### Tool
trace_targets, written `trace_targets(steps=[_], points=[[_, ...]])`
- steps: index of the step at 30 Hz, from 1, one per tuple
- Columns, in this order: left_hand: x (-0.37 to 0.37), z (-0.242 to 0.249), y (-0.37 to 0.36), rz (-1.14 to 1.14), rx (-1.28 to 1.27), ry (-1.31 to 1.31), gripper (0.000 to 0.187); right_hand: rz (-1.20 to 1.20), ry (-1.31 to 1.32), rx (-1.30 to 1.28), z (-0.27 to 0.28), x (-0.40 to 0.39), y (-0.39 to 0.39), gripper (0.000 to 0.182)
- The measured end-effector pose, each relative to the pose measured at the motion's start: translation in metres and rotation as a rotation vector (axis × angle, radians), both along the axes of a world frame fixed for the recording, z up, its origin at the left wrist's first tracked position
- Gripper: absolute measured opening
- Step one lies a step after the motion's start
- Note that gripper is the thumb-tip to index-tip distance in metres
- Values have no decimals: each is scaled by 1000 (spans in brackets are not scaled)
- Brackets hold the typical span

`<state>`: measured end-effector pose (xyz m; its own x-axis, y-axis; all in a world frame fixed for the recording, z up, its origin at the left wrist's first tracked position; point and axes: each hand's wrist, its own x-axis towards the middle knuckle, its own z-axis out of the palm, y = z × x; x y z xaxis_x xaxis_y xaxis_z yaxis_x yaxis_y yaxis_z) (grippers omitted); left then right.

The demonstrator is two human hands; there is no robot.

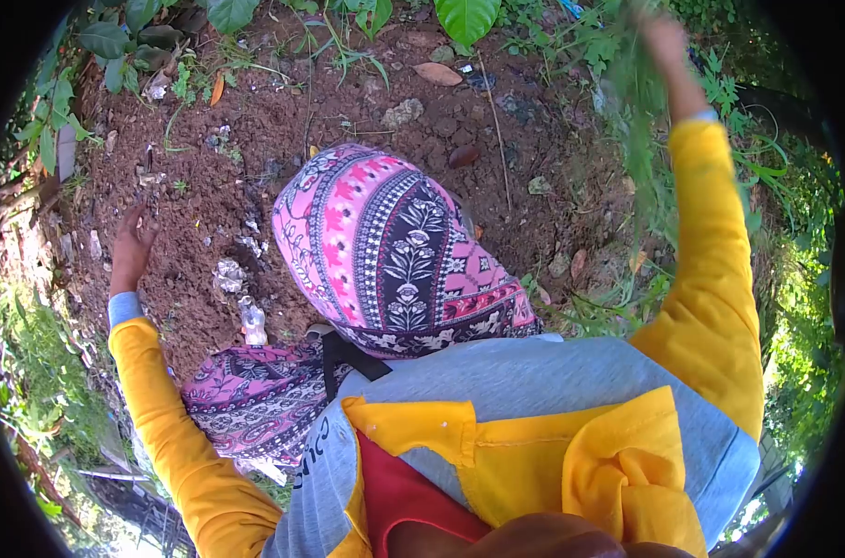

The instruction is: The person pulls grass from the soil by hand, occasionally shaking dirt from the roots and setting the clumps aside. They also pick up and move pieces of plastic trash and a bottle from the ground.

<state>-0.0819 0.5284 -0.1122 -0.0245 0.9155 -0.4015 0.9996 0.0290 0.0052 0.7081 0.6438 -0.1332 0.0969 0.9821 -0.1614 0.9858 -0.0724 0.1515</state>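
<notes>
Over the bare brown soil [348,107] at the left, my left hand [134,246] is held out with its fingers apart and slightly bent, and nothing shows in it. Far up at the right, my right hand [662,42] is closed around a bunch of green weeds [634,112]. The weeds hang down from it, long and leafy. Motion blurs that hand and the upper stems. Whether the roots are out of the ground cannot be made out.
A clear plastic bottle [253,322] and a crumpled whitish scrap [228,275] lie on the soil near my patterned trouser leg [385,242]. Dry leaves [438,73], a thin stick [495,130] and stones [403,113] are scattered ahead. Green plants [130,37] border the patch.
</notes>
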Motion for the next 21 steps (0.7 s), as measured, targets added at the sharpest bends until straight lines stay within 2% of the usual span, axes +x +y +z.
trace_targets(steps=[2, 3, 4, 5, 6, 7, 9, 10, 12, 15, 18, 20, 21], points=[[-21, 9, -2, 7, 75, -15, 47, -81, 431, 714, 63, 8, 68, 37], [-27, 19, -3, 33, 100, -14, 47, -31, 602, 972, 84, 1, 86, 38], [-31, 30, -8, 59, 124, -11, 47, 13, 691, 1081, 90, -13, 100, 40], [-39, 36, -15, 82, 138, 10, 47, 11, 633, 1068, 81, -25, 103, 40], [-47, 43, -23, 107, 156, 27, 47, 87, 660, 736, 51, -38, 89, 40], [-52, 49, -30, 130, 170, 43, 47, 183, 540, 422, 11, -47, 73, 40], [-60, 55, -49, 161, 120, 76, 48, 625, 38, 100, -71, -58, 38, 30], [-61, 57, -59, 177, 91, 92, 48, 632, 89, -73, -116, -51, 24, 36], [-51, 57, -81, 243, 15, 137, 49, 844, -313, -69, -162, -43, -1, 37], [-53, 49, -103, 266, -70, 68, 50, 485, -476, -353, -177, -25, -12, 40], [-63, 37, -110, 341, -103, -85, 50, 384, -589, -464, -146, -19, -24, 38], [-53, 36, -101, 423, -107, -204, 51, 211, -363, -581, -166, 19, -22, 35], [-51, 35, -97, 395, -102, -210, 53, 126, -249, -633, -165, 27, -21, 34]])
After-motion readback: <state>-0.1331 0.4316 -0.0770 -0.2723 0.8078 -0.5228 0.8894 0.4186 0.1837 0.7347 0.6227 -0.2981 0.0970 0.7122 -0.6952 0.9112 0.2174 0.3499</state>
